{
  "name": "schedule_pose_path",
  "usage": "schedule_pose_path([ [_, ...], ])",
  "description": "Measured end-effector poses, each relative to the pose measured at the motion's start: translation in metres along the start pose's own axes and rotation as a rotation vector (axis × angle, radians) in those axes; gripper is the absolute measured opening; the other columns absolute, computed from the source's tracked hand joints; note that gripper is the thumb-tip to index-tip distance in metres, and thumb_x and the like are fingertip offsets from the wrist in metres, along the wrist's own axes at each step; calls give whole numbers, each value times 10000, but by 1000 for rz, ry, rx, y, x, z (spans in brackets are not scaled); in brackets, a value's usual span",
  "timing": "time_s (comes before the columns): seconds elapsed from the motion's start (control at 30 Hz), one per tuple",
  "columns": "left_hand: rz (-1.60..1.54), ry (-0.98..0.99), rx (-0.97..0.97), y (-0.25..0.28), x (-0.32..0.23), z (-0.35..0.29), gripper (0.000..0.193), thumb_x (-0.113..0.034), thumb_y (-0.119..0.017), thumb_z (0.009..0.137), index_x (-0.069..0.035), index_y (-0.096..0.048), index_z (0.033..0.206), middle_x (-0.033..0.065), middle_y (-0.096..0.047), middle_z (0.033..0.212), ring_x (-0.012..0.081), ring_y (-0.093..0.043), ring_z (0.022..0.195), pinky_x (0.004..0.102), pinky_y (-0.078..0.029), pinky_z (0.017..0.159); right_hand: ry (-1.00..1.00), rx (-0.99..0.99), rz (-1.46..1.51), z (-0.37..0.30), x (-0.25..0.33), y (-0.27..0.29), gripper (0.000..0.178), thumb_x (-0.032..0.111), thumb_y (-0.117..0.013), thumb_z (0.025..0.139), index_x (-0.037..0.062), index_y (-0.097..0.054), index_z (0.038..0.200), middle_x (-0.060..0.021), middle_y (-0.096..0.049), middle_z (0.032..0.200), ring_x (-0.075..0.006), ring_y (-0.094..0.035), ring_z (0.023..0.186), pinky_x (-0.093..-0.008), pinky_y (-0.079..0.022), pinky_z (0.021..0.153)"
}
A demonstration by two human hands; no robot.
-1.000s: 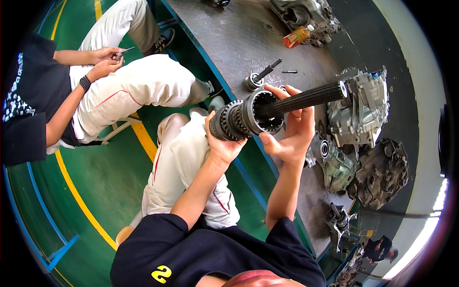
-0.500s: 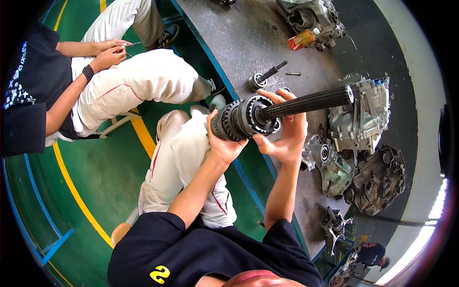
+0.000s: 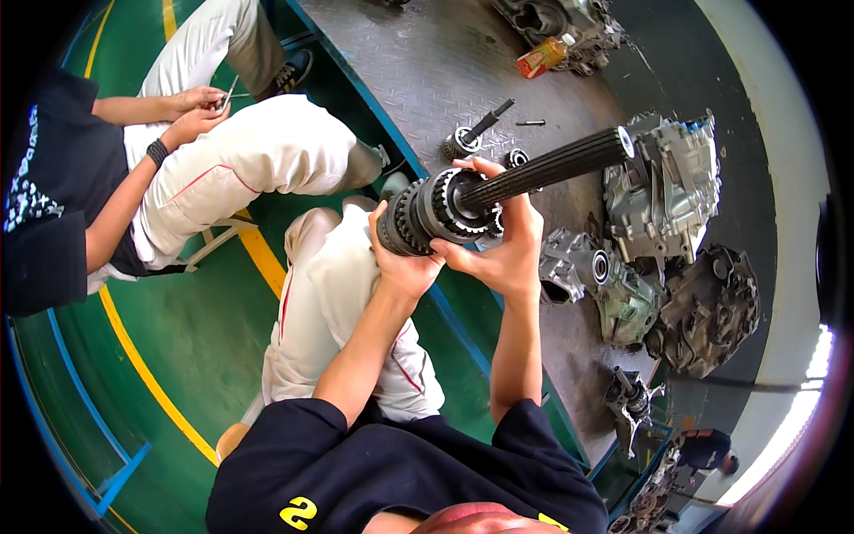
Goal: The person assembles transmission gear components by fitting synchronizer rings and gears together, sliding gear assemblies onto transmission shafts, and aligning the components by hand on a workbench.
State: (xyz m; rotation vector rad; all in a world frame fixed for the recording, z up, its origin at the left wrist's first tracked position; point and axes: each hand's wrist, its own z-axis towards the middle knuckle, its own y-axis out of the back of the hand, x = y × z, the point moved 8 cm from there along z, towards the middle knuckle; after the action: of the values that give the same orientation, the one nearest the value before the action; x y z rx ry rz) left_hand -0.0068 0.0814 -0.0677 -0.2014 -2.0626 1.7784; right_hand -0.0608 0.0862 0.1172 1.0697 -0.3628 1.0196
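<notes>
Both hands held a gear shaft (image 3: pixel 498 191) in the air above the near edge of the tabletop (image 3: pixel 418 62). The left hand (image 3: pixel 405 262) gripped the gear end from below, and the right hand (image 3: pixel 507 249) closed around the gears. Under the shaft lay a small shaft (image 3: pixel 471 133), a bearing (image 3: pixel 516 158) and housings (image 3: pixel 663 191). A bottle (image 3: pixel 543 55) lay at the far edge. Another person (image 3: pixel 178 169) sat on the left.

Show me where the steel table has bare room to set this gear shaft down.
Bare plate on the table lies at its far left, bordered by the blue edge, the small shaft and the bottle. The right side is crowded with gearbox housings.
</notes>
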Motion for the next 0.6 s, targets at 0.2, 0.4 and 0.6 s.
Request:
schedule_pose_path([
  [0.2,80,-88,-135,10,-4,4,581,-594,-424,938,-133,-622,1233,58,-644,1250,242,-599,1167,457,-461,1019,-18,11,-15,-1,7,6,796,203,-900,615,6,-554,1305,-150,-629,1260,-265,-609,1152,-376,-464,1012],
  [0.4,-26,28,-84,1,-4,2,554,-550,-464,921,-125,-634,1234,65,-666,1229,267,-640,1118,469,-565,909,-3,-124,141,-16,-22,33,699,233,-799,779,33,-509,1383,-120,-639,1273,-248,-626,1095,-369,-509,897],
  [0.6,-76,87,107,-2,3,1,457,-443,-562,954,-116,-615,1269,99,-653,1268,310,-643,1129,521,-561,944,-545,-516,-430,-53,-105,115,327,236,-693,876,14,-667,1115,-155,-724,1006,-281,-687,891,-391,-535,818],
])
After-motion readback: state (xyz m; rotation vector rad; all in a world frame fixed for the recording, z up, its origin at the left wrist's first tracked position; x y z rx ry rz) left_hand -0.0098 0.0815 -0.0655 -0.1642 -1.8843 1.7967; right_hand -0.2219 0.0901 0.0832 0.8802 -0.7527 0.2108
